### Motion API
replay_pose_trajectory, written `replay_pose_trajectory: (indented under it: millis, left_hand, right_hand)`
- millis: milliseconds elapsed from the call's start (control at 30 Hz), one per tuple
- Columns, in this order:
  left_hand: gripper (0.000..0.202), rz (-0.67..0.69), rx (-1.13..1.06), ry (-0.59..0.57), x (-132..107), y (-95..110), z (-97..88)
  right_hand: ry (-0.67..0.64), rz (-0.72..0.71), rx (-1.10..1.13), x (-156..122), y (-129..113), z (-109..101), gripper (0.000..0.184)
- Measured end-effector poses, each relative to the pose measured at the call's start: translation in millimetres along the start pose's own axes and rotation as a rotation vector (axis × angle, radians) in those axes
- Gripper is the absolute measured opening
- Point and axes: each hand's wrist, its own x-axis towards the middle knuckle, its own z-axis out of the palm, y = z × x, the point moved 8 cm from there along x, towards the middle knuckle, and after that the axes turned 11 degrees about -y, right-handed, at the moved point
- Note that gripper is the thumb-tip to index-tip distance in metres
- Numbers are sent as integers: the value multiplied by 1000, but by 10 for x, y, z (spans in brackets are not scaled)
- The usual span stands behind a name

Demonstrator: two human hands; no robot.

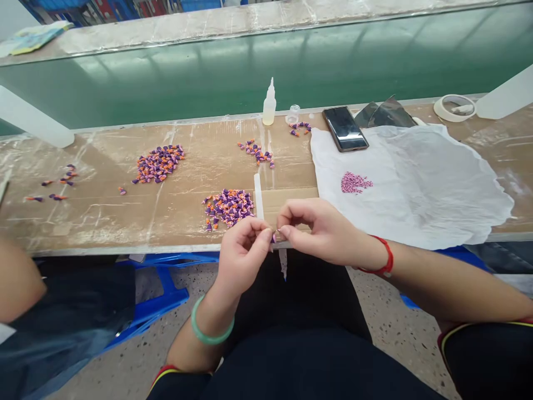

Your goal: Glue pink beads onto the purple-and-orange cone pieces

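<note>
My left hand (245,250) is closed in a pinch on a small purple-and-pink piece (273,239) at the table's front edge. My right hand (316,230) meets it there, thumb and forefinger pinched on a tiny pink bit (278,230). Just left of the hands lies a pile of purple, pink and orange pieces (230,208). A flat white stick (259,196) rests beside that pile, behind my hands. To the right, a heap of tiny pink bits (355,182) sits on a white cloth (400,205).
More small pieces form a pile (159,163) at left and a loose cluster (258,152) in the middle. Along the back stand a dropper bottle (269,106), a clear cap (293,114), a phone (345,129) and a tape roll (453,108). Another person's arm (19,280) is at left.
</note>
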Motion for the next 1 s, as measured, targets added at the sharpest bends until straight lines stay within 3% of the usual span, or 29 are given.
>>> replay_pose_trajectory:
  millis: [133, 300, 600, 1000]
  left_hand:
    - [14, -44, -53, 89, -58, -208, -229]
    - [18, -105, 73, 61, -95, -379, -402]
    - [4, -98, 98, -14, 1, -416, -319]
    - [5, -110, 31, 6, -28, -466, -304]
  right_hand:
    - [-35, 13, -82, 51, 46, -156, 9]
    - [-174, 46, -439, 171, 200, -298, 12]
    - [-449, 129, -774, 161, 534, -289, 19]
    - [-474, 92, -925, 201, 514, -229, 25]
